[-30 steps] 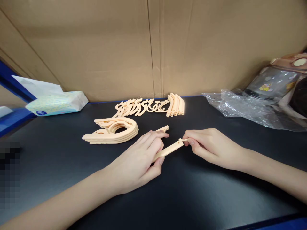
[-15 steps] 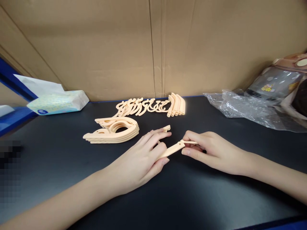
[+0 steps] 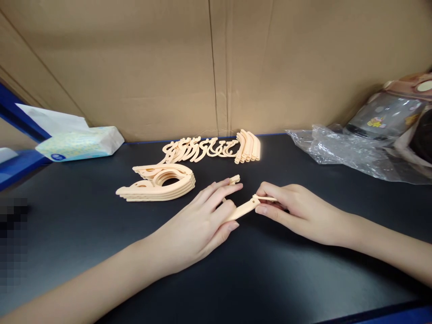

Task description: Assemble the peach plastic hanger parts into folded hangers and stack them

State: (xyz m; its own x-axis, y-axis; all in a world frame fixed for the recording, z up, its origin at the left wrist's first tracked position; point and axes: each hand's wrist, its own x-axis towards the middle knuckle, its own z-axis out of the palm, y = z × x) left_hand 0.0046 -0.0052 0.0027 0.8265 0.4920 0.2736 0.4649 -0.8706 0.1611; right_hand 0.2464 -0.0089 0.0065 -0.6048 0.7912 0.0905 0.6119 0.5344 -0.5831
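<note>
My left hand point(image 3: 205, 220) is closed around a cream plastic hanger piece point(image 3: 243, 209), with fingers over the top and the thumb along the near side. Its holed end points right, and another end sticks out beyond my fingertips. Between thumb and fingers, my right hand point(image 3: 297, 213) pinches a thin cream hook piece point(image 3: 269, 198), whose tip touches that holed end. Its far part is hidden in my palm. Left of my hands lies a stack of folded cream hangers point(image 3: 168, 194).
Behind, loose cream hooks point(image 3: 184, 150) lie in a row beside a bundle of curved arms point(image 3: 249, 146). A tissue pack point(image 3: 84, 144) is at left. A transparent plastic bag point(image 3: 337, 150) and a see-through container point(image 3: 381, 117) sit at right. Cardboard point(image 3: 135, 67) walls the black table point(image 3: 270, 279).
The hook piece has tilted slightly at the holed end of the hanger piece, and my right fingers shifted a little. Both hands keep their hold; the view moved slightly.
</note>
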